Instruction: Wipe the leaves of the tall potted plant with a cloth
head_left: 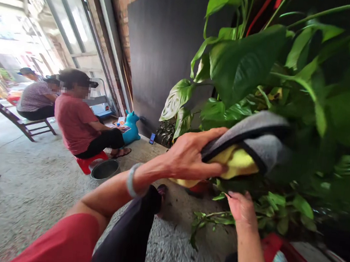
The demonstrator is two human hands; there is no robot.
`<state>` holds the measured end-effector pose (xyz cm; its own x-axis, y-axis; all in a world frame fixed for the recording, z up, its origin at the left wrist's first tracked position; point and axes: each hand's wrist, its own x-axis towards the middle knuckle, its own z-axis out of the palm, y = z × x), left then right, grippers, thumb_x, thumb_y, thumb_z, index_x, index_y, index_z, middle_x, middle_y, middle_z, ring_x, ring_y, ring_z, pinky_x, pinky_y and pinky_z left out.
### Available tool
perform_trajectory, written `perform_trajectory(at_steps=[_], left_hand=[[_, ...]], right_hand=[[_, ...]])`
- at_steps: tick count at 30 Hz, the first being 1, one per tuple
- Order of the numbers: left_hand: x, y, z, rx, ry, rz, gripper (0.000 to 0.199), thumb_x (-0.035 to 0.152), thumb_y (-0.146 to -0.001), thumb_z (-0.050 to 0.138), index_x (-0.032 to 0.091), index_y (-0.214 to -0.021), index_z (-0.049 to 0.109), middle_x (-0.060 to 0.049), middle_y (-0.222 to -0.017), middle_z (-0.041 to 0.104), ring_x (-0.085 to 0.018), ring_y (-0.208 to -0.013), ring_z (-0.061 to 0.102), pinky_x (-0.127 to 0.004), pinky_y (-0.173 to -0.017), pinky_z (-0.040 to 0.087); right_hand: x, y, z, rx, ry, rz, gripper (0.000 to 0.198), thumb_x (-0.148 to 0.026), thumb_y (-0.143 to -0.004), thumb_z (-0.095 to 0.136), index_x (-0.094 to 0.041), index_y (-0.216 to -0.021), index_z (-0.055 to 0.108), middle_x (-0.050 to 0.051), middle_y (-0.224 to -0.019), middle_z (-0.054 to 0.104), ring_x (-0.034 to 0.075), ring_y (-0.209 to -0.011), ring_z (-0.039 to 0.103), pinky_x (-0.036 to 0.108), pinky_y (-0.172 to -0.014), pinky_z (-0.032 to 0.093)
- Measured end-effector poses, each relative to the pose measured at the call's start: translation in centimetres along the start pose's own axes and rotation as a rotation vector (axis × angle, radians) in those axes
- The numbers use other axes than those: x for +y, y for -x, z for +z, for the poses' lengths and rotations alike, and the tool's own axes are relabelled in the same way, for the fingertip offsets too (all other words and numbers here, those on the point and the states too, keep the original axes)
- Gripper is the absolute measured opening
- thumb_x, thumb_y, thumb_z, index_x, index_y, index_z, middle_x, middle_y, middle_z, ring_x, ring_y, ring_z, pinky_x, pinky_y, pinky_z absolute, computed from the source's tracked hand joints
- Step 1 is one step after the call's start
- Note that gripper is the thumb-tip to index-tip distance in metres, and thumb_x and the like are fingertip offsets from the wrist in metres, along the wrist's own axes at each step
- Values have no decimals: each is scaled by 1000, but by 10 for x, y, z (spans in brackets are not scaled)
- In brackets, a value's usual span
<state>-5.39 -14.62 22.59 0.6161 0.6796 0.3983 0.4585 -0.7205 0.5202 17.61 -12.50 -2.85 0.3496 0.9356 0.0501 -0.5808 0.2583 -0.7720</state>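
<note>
Take the large leaf (244,65) as the landmark. Look just below it in view for the grey-and-yellow cloth (249,136), bunched in a loose fold with black edging and a blurred far end. Has it gripped at the near end in the left hand (188,154), below and left of the large leaf, with one digit over the grey side, another along the yellow, and only the thickness of the fold between. Has the right hand (243,208) well below the large leaf, without cloth, with curled fingers and fingertips close together; cannot tell of anything caught between them.

Seems wise to spread the bunched cloth as a flat pad, with no loose edge free to snag around the large leaf. Best to support a leaf from behind with the right hand before pressing, then to move lightly from stalk to tip. Better not to tug: could tear a leaf or snap a stalk. Let no cloth drag over the lower leaves (303,206), below and right of the large leaf, and mind the pale leaf (177,98), lower and to its left.
</note>
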Motion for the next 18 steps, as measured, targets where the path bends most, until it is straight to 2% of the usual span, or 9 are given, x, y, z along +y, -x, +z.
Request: perform_trajectory(at_steps=[1, 2, 5, 7, 9, 11, 13, 16, 18], left_hand=[[-6, -10, 13, 75, -23, 19, 73, 37, -82, 64, 23, -151, 44, -3, -128, 69, -21, -109, 66, -29, -95, 51], [-14, -18, 26, 73, -82, 10, 73, 38, -81, 65, 22, -150, 46, -5, -131, 67, -23, -115, 64, -32, -99, 49], [-38, -21, 48, -284, -265, -132, 62, 38, -75, 69, 23, -134, 62, -5, -107, 74, -28, -102, 69, -34, -86, 53], [-41, -7, 39, -511, -198, -155, 52, 38, -72, 71, 24, -122, 70, -2, -96, 75, -25, -91, 70, -29, -76, 52], [-28, 7, 18, -575, -28, -117, 48, 38, -73, 71, 24, -119, 72, 0, -94, 75, -20, -83, 69, -25, -69, 50], [-6, 6, -2, -475, 66, -71, 53, 37, -75, 70, 24, -127, 69, 2, -95, 74, -17, -81, 68, -24, -68, 50], [13, -13, -7, -268, 35, -15, 61, 38, -78, 69, 25, -137, 62, 1, -100, 74, -18, -86, 69, -26, -74, 52], [22, -60, 13, 66, -118, 80, 69, 42, -82, 65, 25, -148, 51, -2, -115, 72, -22, -103, 68, -33, -90, 53], [18, -83, 31, 106, -238, 81, 70, 40, -83, 63, 21, -149, 49, -6, -121, 71, -26, -109, 66, -36, -93, 52]], right_hand=[[-5, 3, 1, 9, -12, 6, 54, -16, -47, 77, -30, -99, 72, -1, -107, 75, 25, -108, 68, 47, -105, 50], [-10, 6, 3, 24, -26, 8, 54, -18, -48, 76, -29, -100, 72, 1, -109, 75, 26, -111, 67, 49, -106, 49], [-32, 15, 6, 53, -78, -9, 57, -28, -56, 72, -27, -113, 71, 6, -122, 71, 27, -120, 63, 51, -111, 45], [-49, 15, 11, 51, -115, -18, 58, -36, -63, 69, -26, -120, 67, 11, -131, 67, 29, -126, 60, 54, -110, 44], [-67, 7, 16, 65, -155, -17, 49, -44, -70, 66, -23, -114, 68, 14, -128, 67, 32, -125, 60, 57, -106, 47], [-82, -8, 22, 117, -182, -36, 35, -48, -76, 62, -24, -101, 68, 12, -116, 71, 31, -118, 63, 54, -100, 53], [-92, -28, 26, 173, -188, -47, 23, -43, -80, 60, -26, -93, 67, 6, -105, 72, 26, -108, 67, 46, -92, 57], [-97, -51, 27, 225, -152, 1, 6, -29, -79, 62, -26, -84, 64, 1, -86, 71, 19, -83, 68, 39, -78, 60], [-92, -56, 27, 234, -126, 9, 6, -21, -75, 64, -25, -77, 60, -1, -75, 68, 17, -72, 66, 37, -71, 60]])
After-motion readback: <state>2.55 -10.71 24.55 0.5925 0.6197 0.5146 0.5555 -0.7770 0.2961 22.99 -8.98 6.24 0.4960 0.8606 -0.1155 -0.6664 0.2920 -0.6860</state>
